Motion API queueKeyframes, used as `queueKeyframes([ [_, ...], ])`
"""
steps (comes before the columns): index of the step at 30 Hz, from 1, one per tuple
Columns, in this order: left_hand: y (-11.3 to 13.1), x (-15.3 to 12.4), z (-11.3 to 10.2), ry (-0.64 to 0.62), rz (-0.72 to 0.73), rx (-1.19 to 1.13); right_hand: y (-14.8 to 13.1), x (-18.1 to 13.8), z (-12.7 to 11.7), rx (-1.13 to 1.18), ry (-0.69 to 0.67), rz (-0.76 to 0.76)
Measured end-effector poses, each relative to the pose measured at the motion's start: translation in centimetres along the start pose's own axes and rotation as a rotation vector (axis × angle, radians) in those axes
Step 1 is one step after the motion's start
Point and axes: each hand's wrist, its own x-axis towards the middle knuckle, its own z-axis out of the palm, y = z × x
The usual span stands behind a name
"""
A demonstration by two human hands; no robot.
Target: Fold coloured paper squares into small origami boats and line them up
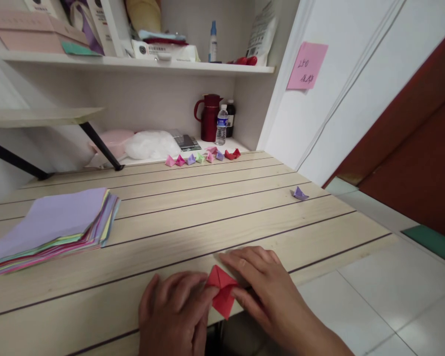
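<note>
A small piece of red origami paper (222, 291), folded into a diamond with a crease down its upper half, lies at the near edge of the table. On its left side my left hand (180, 306) grips it, thumb pressed on the paper and fingers curled behind. My right hand (261, 284) holds the opposite corner between thumb and fingers. The lower tip of the paper points toward me, past the table edge. Part of its sides is covered by my fingertips.
A stack of coloured paper (55, 222) lies at the left. One purple paper boat (299, 193) sits at the right, and several small folded papers (191, 159) line the back. Behind them stand a red jug (209, 118) and a water bottle (221, 126).
</note>
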Motion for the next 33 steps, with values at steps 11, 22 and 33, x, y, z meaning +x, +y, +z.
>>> queueKeyframes([
  [11,0.01,0.30,-0.27,0.007,0.095,0.004,-0.30,0.73,-0.71,-0.155,-0.079,-0.067],
  [22,-0.40,0.40,-0.62,0.004,0.142,0.115,-0.14,0.59,-0.59,-0.156,-0.075,-0.064],
  [33,0.19,0.55,0.35,0.042,-0.058,0.097,-0.12,0.60,-0.45,-0.113,-0.066,-0.049],
])
